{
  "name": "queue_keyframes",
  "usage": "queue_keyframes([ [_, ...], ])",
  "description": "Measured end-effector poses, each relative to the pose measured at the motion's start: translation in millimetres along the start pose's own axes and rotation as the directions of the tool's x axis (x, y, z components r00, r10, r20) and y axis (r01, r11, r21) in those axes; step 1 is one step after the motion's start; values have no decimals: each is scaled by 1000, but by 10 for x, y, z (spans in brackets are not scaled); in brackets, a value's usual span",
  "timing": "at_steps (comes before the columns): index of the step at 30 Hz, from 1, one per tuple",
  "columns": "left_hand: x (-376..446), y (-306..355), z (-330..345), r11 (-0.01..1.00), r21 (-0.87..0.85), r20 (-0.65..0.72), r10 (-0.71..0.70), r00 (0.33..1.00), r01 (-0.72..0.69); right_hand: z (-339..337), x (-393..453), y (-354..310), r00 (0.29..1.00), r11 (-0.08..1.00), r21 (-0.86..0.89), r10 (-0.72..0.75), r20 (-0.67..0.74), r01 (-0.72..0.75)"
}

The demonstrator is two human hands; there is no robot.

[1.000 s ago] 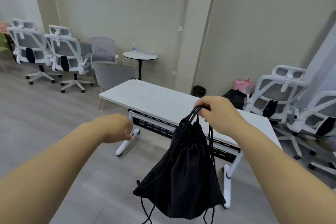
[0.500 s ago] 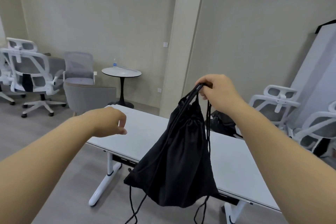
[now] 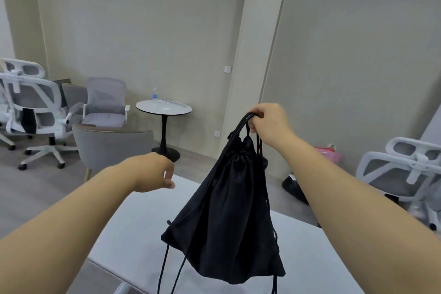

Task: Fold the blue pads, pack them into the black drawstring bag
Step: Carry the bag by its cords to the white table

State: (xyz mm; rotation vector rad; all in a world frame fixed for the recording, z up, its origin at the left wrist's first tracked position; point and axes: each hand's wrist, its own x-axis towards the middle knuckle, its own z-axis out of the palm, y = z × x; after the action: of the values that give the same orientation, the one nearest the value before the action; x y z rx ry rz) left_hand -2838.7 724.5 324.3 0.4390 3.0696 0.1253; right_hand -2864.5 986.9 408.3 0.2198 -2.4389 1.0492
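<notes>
So the right hand [image 3: 268,124] is up around 2 o'clock of center, fingers curled tight round the black cords [image 3: 241,124] of the black fabric drawstring bag [image 3: 229,217]. The bag hangs free from that grip, mouth cinched shut at the top, body flaring out toward 6 o'clock, with loose cord ends dangling below its bottom corners. It's hanging over the white rectangular table [image 3: 133,222], can't tell if the bottom touches the tabletop.

The left hand [image 3: 152,172] is out at about 9 o'clock from the bag, well apart from it, fingers loosely curled downward and holding nothing.

Background: a small round white side table on a black pedestal [image 3: 163,107] at 11 o'clock with a clear bottle [image 3: 155,94] on it, a grey upholstered chair [image 3: 112,148] in front of it, white-framed office chairs [image 3: 31,107] at 9 o'clock and another one [image 3: 410,169] at 3 o'clock.
</notes>
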Motion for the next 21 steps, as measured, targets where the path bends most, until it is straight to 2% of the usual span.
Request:
queue_keyframes([
  [5,649,-163,13,999,-33,-6,-39,999,38,269,675,202,998,999,0,-48,-47,48],
  [8,884,-263,111,997,-53,24,-48,999,49,410,753,308,994,995,-10,-101,-36,101],
  [11,1039,-345,225,997,-63,66,-41,997,46,588,562,512,983,979,-108,-165,78,173],
  [14,1128,-405,365,998,-65,106,-15,994,22,818,185,808,941,955,-211,-140,308,211],
  [16,1140,-433,489,998,-66,131,16,991,-7,957,-128,944,920,965,-208,-70,386,161],
  [18,1133,-447,637,995,-92,181,44,983,-28,1067,-434,988,903,990,-141,38,429,25],
  [21,1112,-468,892,988,-151,261,80,962,-41,1212,-818,1012,801,987,-111,158,577,-115],
])
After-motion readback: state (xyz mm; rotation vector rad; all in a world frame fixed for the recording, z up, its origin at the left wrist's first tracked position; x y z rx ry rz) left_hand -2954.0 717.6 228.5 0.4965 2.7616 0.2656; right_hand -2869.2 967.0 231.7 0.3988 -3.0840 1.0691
